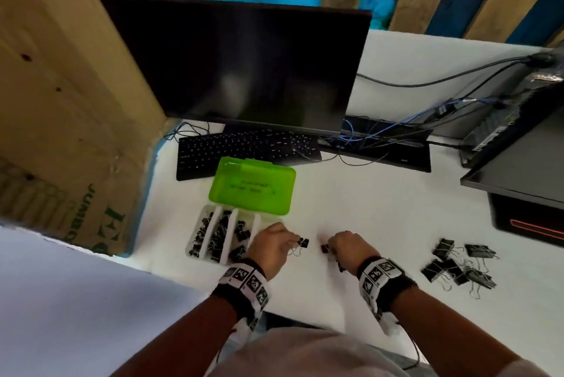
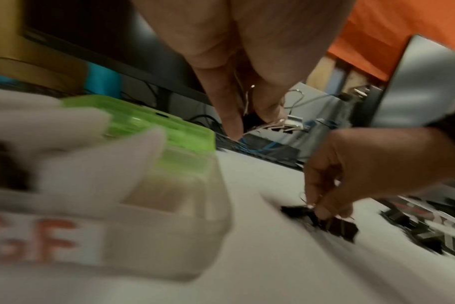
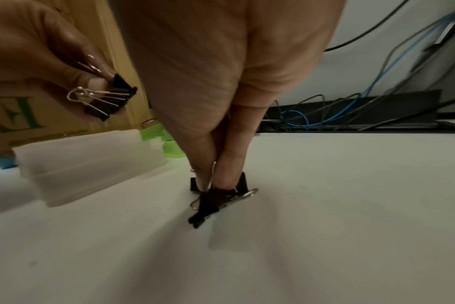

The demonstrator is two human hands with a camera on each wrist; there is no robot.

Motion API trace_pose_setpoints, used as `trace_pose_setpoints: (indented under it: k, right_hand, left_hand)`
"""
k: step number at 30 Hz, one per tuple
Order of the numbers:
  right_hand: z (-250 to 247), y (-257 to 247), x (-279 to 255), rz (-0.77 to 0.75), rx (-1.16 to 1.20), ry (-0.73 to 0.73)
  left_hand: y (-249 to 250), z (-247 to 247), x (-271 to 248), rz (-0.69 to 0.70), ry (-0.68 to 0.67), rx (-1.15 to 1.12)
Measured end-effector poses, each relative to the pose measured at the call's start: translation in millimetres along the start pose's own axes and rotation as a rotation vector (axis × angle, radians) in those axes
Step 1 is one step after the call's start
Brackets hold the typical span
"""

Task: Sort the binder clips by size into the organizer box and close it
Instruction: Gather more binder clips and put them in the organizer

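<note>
The clear organizer box [image 1: 201,218] lies open near the desk's front, its green lid [image 1: 253,186] folded back; three left compartments hold black binder clips, the rightmost is hidden behind my left hand. My left hand [image 1: 293,241] pinches a bunch of small black clips [image 3: 112,98] just right of the box, above the table. My right hand [image 1: 329,250] is down on the table, fingertips [image 3: 203,176] pinching small black clips [image 3: 208,202] that touch the surface. A pile of larger black clips [image 1: 460,265] lies further right.
A keyboard [image 1: 244,149] and dark monitor [image 1: 238,62] stand behind the box. Cables [image 1: 396,129] and a computer case [image 1: 518,120] fill the back right. A cardboard box [image 1: 61,102] stands at the left. White desk surface [image 1: 366,209] spreads between the hands and the keyboard.
</note>
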State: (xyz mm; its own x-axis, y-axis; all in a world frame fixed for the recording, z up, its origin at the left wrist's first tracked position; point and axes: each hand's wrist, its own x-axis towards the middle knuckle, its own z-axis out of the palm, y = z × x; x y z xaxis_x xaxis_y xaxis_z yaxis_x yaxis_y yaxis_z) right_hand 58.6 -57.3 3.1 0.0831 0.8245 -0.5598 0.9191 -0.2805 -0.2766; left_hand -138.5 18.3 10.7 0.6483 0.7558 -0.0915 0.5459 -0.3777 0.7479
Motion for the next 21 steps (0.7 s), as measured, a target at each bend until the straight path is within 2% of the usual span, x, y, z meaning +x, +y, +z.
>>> trace_pose_setpoints:
  k: [5,8,11,15,21]
  right_hand:
    - [-16,-22,13,-0.043,0.003,-0.003]
    - [-36,-45,29,-0.129,0.034,0.076]
    - [-51,-80,47,-0.258,0.067,0.131]
    - [-62,-132,62,-0.421,0.012,0.071]
    - [-53,-179,72,-0.397,-0.036,-0.058]
  left_hand:
    - [-37,-41,-19,-0.212,0.201,0.151]
    - [-46,-53,-30,-0.314,0.261,0.163]
    - [-52,-56,-37,-0.378,0.27,0.151]
    - [-51,-55,-42,-0.368,0.295,0.143]
    - [-62,-53,-49,-0.371,0.202,0.106]
